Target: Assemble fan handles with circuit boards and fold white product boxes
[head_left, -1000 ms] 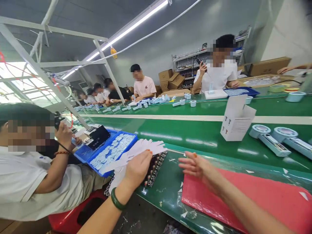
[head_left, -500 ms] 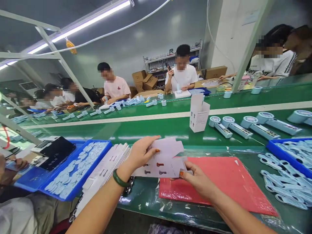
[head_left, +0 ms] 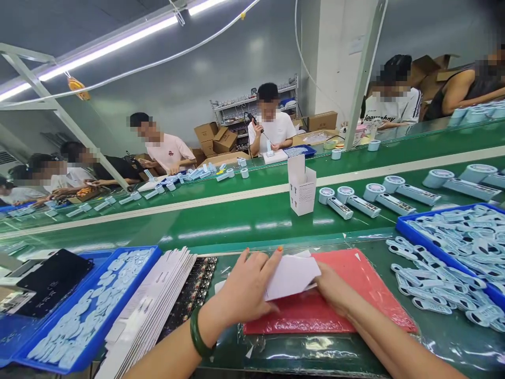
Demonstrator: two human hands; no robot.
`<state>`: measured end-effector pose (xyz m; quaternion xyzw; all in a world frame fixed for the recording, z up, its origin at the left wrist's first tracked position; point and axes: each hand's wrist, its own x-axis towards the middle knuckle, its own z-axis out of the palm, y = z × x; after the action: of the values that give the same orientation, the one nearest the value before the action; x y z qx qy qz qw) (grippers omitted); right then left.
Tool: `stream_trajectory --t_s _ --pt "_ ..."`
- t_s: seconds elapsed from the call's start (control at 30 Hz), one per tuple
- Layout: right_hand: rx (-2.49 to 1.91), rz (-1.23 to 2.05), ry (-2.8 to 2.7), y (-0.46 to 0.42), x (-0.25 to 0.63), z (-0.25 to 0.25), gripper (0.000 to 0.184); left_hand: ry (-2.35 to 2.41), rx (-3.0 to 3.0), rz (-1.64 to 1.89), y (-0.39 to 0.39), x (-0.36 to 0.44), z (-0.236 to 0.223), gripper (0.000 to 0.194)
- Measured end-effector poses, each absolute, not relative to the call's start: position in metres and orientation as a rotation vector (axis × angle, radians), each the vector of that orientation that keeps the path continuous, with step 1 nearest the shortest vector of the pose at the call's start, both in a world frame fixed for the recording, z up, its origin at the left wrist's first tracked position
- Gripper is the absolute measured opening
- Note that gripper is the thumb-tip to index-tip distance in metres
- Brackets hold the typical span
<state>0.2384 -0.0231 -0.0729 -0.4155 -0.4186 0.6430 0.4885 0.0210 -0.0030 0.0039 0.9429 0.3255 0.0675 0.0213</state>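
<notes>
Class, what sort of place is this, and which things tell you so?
Probably a factory assembly line: matching pale-blue devices stand in a row on a long green work surface, a blue tray holds many similar parts, and people work along the far side.

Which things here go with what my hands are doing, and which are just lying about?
Seem to belong:
- white carton, at the left hand and right hand
- red pad beneath them
- stack of flat cartons
- open standing carton

Seem just nearby, untouched by either hand:
- circuit boards beside the stack
- blue gadgets
- loose blue parts
</notes>
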Motion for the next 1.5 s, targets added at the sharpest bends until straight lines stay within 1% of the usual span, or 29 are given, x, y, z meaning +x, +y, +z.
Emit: stream_trajectory --t_s 0.07,0.1,0.17,0.27,0.33,0.4,0.47,0.53,0.57,0.67,0.73,0.77,0.83,0.87,0.9,0.93,1.07,1.13,1.27,1.33,1.4,1.43,1.5 --pt "-0.974 1.573 -1.015 -0.024 0.243 -0.067 0.054 1.054 2.813 0.251 -0.001 0.018 0.005 0.109" --pt "-0.956 1.52 -1.017 -0.025 0.245 -0.061 0.058 1.071 2.738 0.324 0.001 0.015 0.01 0.106" --pt "-0.932 1.245 -1.072 -0.029 0.246 -0.046 0.06 1.11 2.564 0.537 0.005 0.012 0.022 0.104" --pt "-0.878 0.586 -1.271 -0.037 0.238 -0.021 0.054 1.098 2.366 0.784 0.006 0.014 0.04 0.11" --pt "-0.816 0.259 -1.41 -0.041 0.231 -0.007 0.049 1.034 2.318 0.856 0.006 0.019 0.044 0.11" --pt "-0.766 0.075 -1.509 -0.042 0.226 0.002 0.043 0.972 2.298 0.924 0.005 0.022 0.039 0.109" --pt "-0.727 -0.018 -1.561 -0.043 0.225 0.005 0.031 0.922 2.294 0.973 0.006 0.022 0.032 0.111" --pt "-0.703 -0.039 -1.592 -0.044 0.226 0.005 0.017 0.89 2.311 0.993 0.008 0.021 0.025 0.113" --pt "-0.691 -0.012 -1.589 -0.045 0.226 0.004 0.015 0.877 2.332 1.001 0.009 0.021 0.024 0.114" --pt "-0.663 0.185 -1.488 -0.047 0.225 -0.001 0.021 0.777 2.474 1.061 0.011 0.021 0.021 0.109" --pt "-0.699 0.298 -1.374 -0.048 0.222 -0.004 0.014 0.657 2.612 1.105 0.012 0.023 0.02 0.101" --pt "-0.739 0.319 -1.33 -0.048 0.221 -0.006 0.014 0.611 2.679 1.116 0.012 0.024 0.019 0.098" --pt "-0.833 0.317 -1.287 -0.046 0.22 -0.007 0.038 0.573 2.774 1.116 0.012 0.026 0.016 0.094" --pt "-0.86 0.321 -1.298 -0.045 0.221 -0.006 0.047 0.578 2.788 1.113 0.012 0.028 0.014 0.095" --pt "-0.863 0.347 -1.325 -0.044 0.222 -0.006 0.049 0.592 2.774 1.118 0.011 0.029 0.013 0.097" --pt "-0.841 0.398 -1.356 -0.043 0.223 -0.005 0.045 0.604 2.735 1.131 0.011 0.03 0.011 0.099" --pt "-0.687 0.607 -1.348 -0.041 0.223 0.001 0.014 0.529 2.641 1.271 0.01 0.035 0.011 0.112" --pt "-0.707 0.614 -1.325 -0.042 0.219 0.003 0.011 0.423 2.731 1.329 0.01 0.036 0.013 0.108" --pt "-0.781 0.538 -1.322 -0.045 0.213 0.008 0.013 0.353 2.843 1.279 0.015 0.037 0.021 0.088" --pt "-0.73 0.536 -1.293 -0.047 0.213 0.011 0.024 0.315 2.82 1.312 0.016 0.038 0.027 0.082" --pt "-0.648 0.585 -1.266 -0.049 0.215 0.013 0.038 0.283 2.745 1.431 0.015 0.039 0.033 0.082" --pt "-0.619 0.595 -1.287 -0.049 0.217 0.014 0.049 0.275 2.68 1.5 0.013 0.04 0.036 0.083" --pt "-0.581 0.584 -1.414 -0.047 0.219 0.015 0.077 0.258 2.494 1.598 0.006 0.044 0.041 0.08"
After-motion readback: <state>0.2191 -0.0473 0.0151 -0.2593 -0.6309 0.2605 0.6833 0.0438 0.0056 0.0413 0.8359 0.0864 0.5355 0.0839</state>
